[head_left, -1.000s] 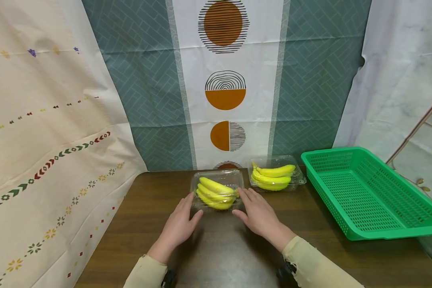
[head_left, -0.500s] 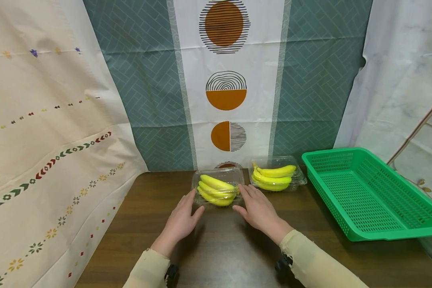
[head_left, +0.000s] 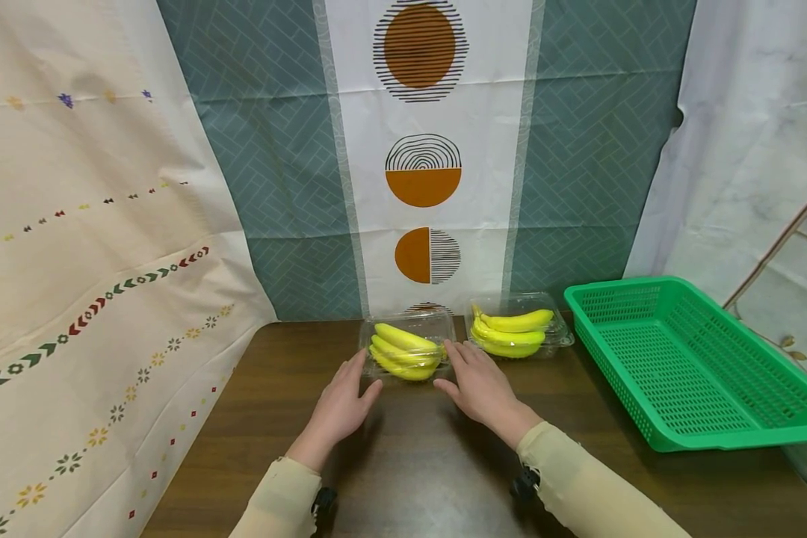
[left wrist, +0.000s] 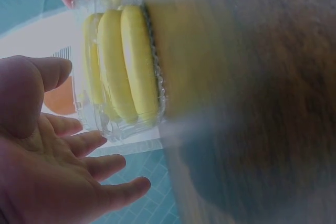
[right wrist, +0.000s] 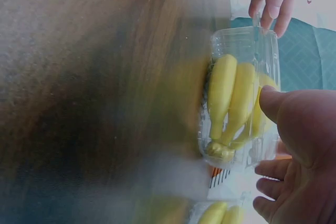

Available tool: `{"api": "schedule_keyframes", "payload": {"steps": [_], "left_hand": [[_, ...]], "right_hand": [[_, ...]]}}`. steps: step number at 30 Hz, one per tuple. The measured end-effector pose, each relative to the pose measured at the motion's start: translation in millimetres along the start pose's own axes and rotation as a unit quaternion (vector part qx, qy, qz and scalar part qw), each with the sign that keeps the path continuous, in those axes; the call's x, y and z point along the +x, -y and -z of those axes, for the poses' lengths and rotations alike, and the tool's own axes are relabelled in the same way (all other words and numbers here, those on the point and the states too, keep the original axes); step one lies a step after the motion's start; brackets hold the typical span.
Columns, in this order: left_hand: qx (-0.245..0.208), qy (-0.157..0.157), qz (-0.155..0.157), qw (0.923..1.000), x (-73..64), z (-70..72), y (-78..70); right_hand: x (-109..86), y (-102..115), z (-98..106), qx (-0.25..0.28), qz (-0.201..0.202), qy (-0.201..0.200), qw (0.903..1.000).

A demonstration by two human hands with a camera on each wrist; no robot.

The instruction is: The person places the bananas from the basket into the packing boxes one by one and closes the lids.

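Observation:
A bunch of yellow bananas (head_left: 405, 353) lies inside a clear plastic box (head_left: 425, 324) at the far edge of the table. My left hand (head_left: 340, 403) is at the box's left side and my right hand (head_left: 486, 388) at its right, fingertips right at the walls. In the left wrist view, the left hand's fingers (left wrist: 118, 195) are spread and fairly straight beside the box. The right wrist view has the right thumb (right wrist: 273, 103) overlapping the box's near side, with the other fingers around its right end.
Just right of it stands a second clear box (head_left: 557, 338) holding bananas (head_left: 511, 332). A green perforated basket (head_left: 652, 430) sits at the right of the brown wooden table (head_left: 403, 478). Patterned cloths hang behind and on the left.
The box between my hands has slid a little away from me, toward the back cloth, and both hands have moved forward with it. The second box and basket stay put.

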State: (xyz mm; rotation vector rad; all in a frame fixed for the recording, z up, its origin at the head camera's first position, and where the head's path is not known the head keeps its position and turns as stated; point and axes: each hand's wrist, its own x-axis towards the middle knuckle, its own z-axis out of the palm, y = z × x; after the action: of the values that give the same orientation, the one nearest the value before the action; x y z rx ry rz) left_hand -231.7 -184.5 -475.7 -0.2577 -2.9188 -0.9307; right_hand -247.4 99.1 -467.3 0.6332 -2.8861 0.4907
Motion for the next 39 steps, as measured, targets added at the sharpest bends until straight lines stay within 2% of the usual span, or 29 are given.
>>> {"api": "schedule_keyframes", "payload": {"steps": [24,39], "left_hand": [[-0.004,0.015,0.000,0.9999,28.2,-1.0,6.6],[-0.011,0.016,0.003,0.9998,37.6,-1.0,5.3]], "right_hand": [[22.3,-3.2,-4.2,0.002,-0.023,0.010,0.9997],[33.0,-4.2,-6.5,-0.002,-0.035,0.011,0.9993]]}}
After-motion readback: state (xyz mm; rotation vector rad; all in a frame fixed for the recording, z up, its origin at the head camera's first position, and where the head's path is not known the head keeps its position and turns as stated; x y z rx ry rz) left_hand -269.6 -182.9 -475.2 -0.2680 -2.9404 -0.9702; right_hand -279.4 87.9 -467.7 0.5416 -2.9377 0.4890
